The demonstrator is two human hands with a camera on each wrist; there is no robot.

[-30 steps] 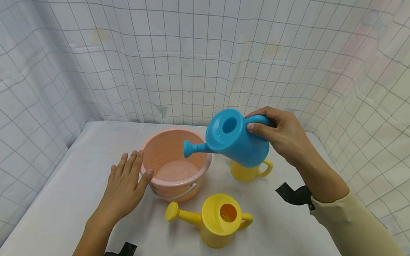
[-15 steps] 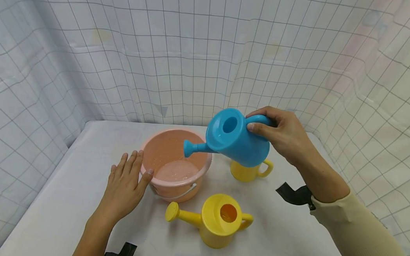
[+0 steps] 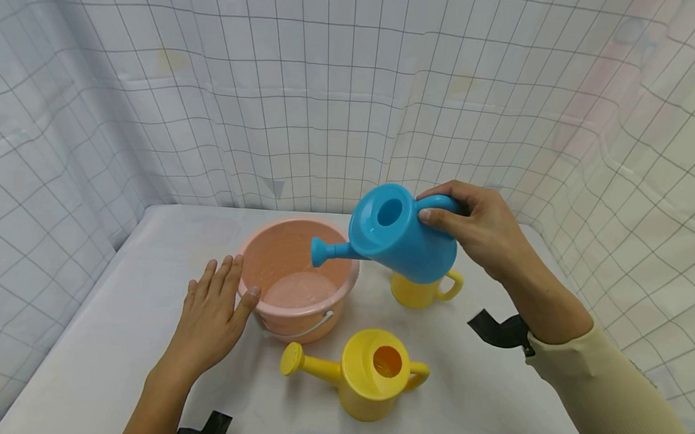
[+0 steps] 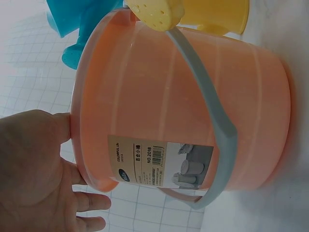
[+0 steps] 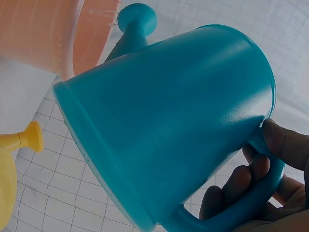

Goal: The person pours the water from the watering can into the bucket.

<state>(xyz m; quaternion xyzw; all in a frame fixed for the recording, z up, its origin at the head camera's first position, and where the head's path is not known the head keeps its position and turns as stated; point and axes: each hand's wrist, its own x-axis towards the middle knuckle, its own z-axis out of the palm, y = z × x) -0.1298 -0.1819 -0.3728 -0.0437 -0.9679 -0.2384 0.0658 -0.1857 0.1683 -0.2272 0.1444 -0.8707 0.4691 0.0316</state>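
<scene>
1. Currently, your right hand [image 3: 481,228] wraps its fingers round the loop handle of the smooth blue watering can [image 3: 414,247], which is held tilted, its flared spout over the bucket.
2. That round peach bucket [image 3: 287,316], faintly banded and bearing a grey handle [image 4: 228,140], stands on the tabletop [image 3: 107,335], nearer its far edge.
3. Your left hand [image 3: 209,321], fingers straight and slightly spread, touches the bucket's rim.
4. Towards your near edge stands a yellow watering can [image 3: 370,384] with a perforated, disc-shaped spout head.
</scene>
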